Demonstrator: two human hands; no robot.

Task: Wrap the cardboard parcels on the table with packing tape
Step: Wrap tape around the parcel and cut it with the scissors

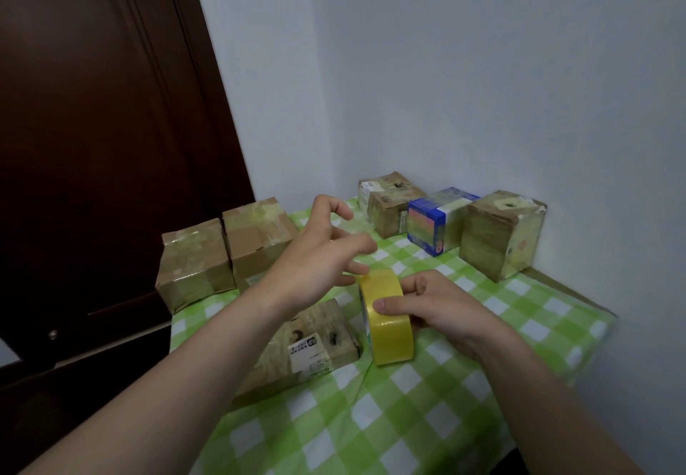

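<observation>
My right hand [434,307] grips a yellow roll of packing tape [388,320] upright above the table, thumb across its outer face. My left hand [319,255] hovers just left of the roll with fingers spread and loosely bent, fingertips near the roll's top edge; whether it pinches a tape end I cannot tell. A cardboard parcel [315,344] with a white label lies under my left forearm, next to the roll. Two taped parcels [196,263] [256,240] stand at the table's left edge.
Three more boxes line the back wall: a brown one [389,203], a blue printed one [436,222] and a worn brown one [501,233]. The table carries a green checked cloth [371,419]. A dark wooden door [92,140] stands at the left.
</observation>
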